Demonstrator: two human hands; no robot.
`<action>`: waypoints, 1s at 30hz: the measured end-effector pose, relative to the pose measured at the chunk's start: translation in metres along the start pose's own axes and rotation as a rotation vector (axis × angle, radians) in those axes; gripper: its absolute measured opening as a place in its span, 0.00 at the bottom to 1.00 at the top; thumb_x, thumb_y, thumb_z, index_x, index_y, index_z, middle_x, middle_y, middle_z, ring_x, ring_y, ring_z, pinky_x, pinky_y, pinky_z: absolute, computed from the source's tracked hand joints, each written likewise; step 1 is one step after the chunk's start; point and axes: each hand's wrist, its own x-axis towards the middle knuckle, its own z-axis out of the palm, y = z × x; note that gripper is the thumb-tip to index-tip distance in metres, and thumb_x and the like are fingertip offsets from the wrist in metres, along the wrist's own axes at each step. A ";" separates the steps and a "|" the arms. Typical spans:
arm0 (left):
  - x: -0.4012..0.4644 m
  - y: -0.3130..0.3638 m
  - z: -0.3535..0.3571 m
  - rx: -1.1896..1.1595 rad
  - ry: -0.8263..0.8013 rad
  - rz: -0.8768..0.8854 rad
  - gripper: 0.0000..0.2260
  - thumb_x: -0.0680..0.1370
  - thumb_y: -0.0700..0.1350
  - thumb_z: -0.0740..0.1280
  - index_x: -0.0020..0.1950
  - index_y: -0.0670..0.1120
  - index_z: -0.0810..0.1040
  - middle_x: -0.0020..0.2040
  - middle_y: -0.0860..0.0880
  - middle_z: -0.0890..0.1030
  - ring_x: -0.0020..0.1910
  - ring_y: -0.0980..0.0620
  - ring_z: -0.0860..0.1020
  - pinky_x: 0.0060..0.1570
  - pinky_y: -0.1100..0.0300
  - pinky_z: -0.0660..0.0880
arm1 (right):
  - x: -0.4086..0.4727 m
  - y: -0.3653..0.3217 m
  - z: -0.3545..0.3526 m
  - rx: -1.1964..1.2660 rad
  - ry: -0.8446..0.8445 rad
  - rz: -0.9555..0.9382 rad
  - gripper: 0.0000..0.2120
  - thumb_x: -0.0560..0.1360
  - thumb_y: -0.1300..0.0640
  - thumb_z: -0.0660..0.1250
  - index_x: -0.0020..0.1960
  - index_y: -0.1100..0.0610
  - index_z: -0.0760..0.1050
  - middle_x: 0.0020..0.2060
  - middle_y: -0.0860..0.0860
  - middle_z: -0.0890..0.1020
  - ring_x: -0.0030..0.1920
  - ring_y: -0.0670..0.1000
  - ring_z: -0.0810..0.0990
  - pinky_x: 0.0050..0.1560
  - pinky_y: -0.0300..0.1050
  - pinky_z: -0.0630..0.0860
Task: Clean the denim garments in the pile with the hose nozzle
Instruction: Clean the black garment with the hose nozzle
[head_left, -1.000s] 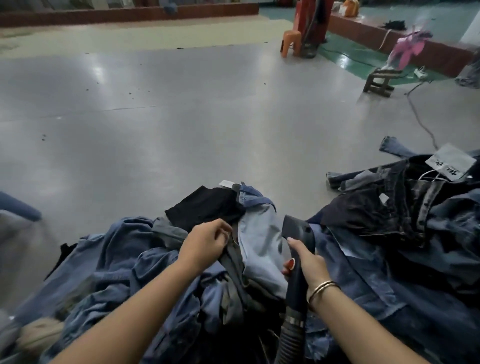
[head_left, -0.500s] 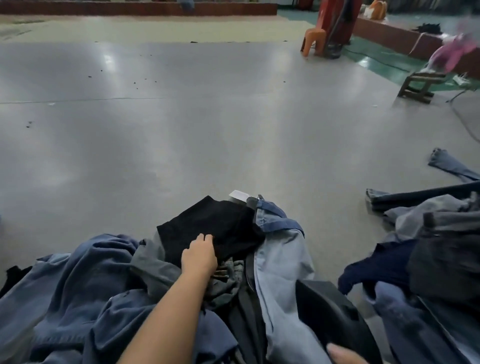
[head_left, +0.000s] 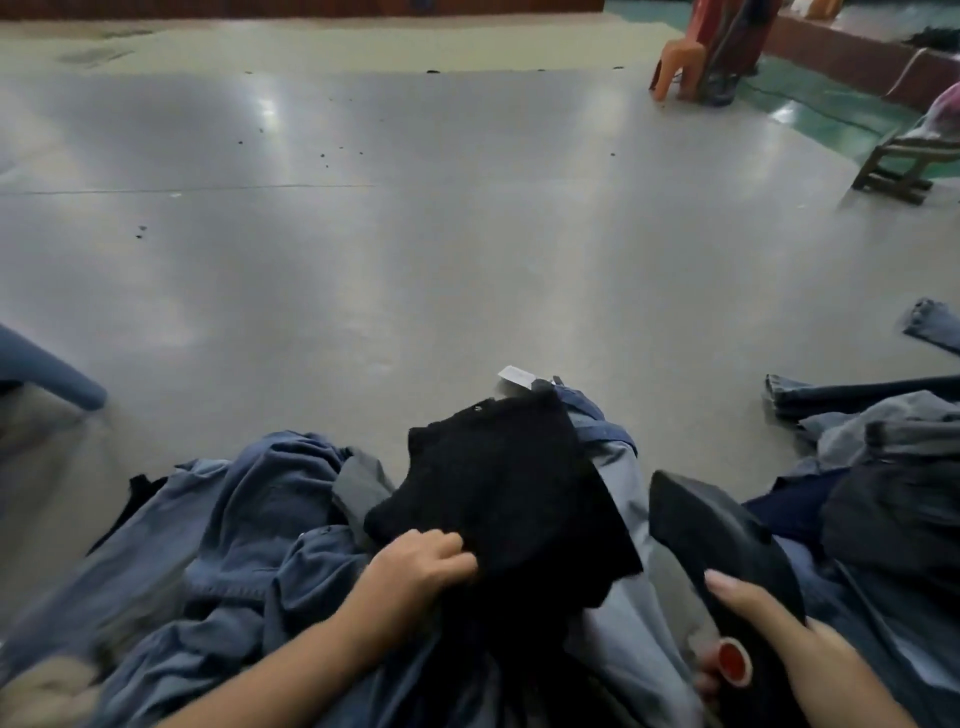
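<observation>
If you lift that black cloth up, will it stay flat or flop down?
Probably flop: the black garment already bends and drapes over the denim pile. It looks light, since the left hand grips just its edge.

2 hands (head_left: 423, 564) (head_left: 763, 639), 1 nozzle (head_left: 727, 535), 2 stools (head_left: 680, 62) (head_left: 904, 166)

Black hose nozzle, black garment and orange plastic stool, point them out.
Black hose nozzle (head_left: 711, 514): head view, flat upper face.
Black garment (head_left: 498, 483): head view, middle of cloth.
Orange plastic stool (head_left: 675, 62): head view, seat side.

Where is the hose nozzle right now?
The hose nozzle is at lower right, gripped by the right hand, just right of the black garment on the denim pile.
</observation>
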 end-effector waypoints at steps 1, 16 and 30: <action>-0.023 0.011 -0.006 0.062 -0.100 0.108 0.03 0.67 0.46 0.64 0.36 0.53 0.70 0.33 0.55 0.71 0.31 0.56 0.71 0.30 0.63 0.66 | -0.011 -0.011 -0.005 0.017 -0.079 0.093 0.13 0.71 0.57 0.70 0.40 0.68 0.77 0.23 0.61 0.76 0.19 0.54 0.76 0.19 0.40 0.73; -0.013 0.116 -0.014 -0.324 0.115 -0.589 0.14 0.74 0.41 0.64 0.58 0.49 0.75 0.57 0.52 0.74 0.52 0.50 0.77 0.47 0.55 0.76 | -0.114 -0.031 -0.018 0.177 -0.116 0.002 0.17 0.59 0.47 0.74 0.38 0.60 0.77 0.24 0.55 0.74 0.24 0.53 0.75 0.28 0.44 0.76; 0.091 0.093 -0.098 -1.621 0.089 -0.655 0.15 0.65 0.30 0.58 0.35 0.45 0.81 0.31 0.49 0.79 0.33 0.53 0.77 0.34 0.67 0.74 | -0.103 -0.049 -0.026 0.158 -0.084 -0.003 0.16 0.59 0.46 0.74 0.29 0.59 0.79 0.27 0.56 0.76 0.26 0.53 0.78 0.29 0.43 0.78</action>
